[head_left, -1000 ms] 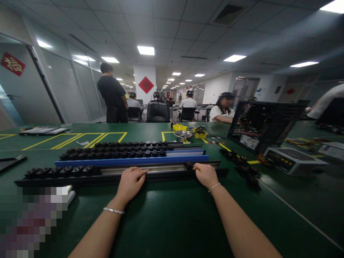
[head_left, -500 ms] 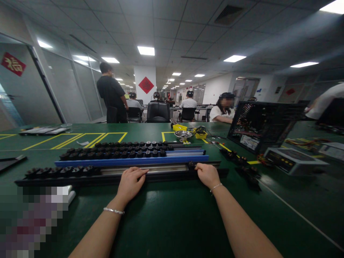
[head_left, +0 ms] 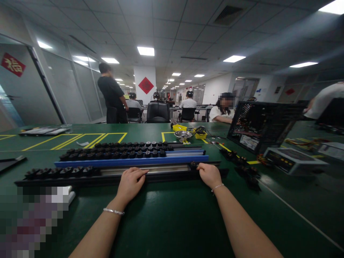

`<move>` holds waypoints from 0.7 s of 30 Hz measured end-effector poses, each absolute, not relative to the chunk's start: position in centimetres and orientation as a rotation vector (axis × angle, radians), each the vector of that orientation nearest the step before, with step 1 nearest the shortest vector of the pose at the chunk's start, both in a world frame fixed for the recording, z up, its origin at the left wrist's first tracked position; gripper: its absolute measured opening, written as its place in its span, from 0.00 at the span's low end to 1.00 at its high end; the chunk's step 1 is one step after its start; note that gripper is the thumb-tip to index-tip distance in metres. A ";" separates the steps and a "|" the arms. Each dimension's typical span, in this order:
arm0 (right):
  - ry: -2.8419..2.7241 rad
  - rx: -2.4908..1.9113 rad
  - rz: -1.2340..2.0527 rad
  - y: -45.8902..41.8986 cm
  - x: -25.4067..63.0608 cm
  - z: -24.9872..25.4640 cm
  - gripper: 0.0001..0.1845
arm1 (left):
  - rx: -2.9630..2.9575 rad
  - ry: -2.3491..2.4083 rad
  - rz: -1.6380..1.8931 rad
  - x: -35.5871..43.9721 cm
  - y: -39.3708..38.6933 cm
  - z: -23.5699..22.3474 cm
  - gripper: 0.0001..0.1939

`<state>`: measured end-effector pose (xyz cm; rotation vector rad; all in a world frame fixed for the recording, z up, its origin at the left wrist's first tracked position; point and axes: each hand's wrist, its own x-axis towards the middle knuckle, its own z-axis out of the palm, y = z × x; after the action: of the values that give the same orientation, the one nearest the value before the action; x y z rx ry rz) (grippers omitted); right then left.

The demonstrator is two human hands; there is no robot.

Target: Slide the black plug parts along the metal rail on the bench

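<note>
In front of me lies a long black power track (head_left: 163, 175) with a bright metal channel. My left hand (head_left: 130, 183) is closed over its near edge around the middle, thumb on the near side. Further right, my right hand (head_left: 210, 175) pinches a small black socket module (head_left: 192, 165) sitting in the channel; my fingers partly hide it. Several similar black modules (head_left: 64, 172) fill the left end of the track. Bare channel shows between them and the pinched module.
Behind lies a blue track (head_left: 185, 158) lined with more black modules. Loose modules (head_left: 244, 168) lie at right, near a power supply box (head_left: 295, 161) and an open computer case (head_left: 263, 125). A metal bowl (head_left: 183, 134) and yellow trays (head_left: 179, 127) stand further back. Several people are beyond.
My right hand has shifted slightly to the right, and the pinched socket module has moved a little right along the channel with it. My left hand has stayed in place.
</note>
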<state>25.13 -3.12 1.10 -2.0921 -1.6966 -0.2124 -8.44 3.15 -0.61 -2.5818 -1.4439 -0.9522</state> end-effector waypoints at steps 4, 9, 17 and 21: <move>-1.662 -2.077 -0.192 -3.3 25.3 1.0 0.17 | -2.576 -1.449 -0.963 -8.4 3.0 -0.5 0.16; -1.599 -1.871 -0.240 -3.1 25.6 0.8 0.16 | -2.580 -1.451 -0.950 -8.4 3.0 -0.5 0.16; -1.432 -1.913 -0.271 -1.9 23.3 0.4 0.20 | -2.570 -1.462 -0.960 -8.4 3.1 -0.6 0.16; -1.449 -2.009 -0.199 -1.9 22.4 0.4 0.16 | -2.583 -1.460 -0.953 -8.4 3.0 -0.5 0.16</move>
<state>22.44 -1.91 0.37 -2.0090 -1.4488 -0.1988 -8.39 3.03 -0.49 -2.5829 -1.4598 -0.9531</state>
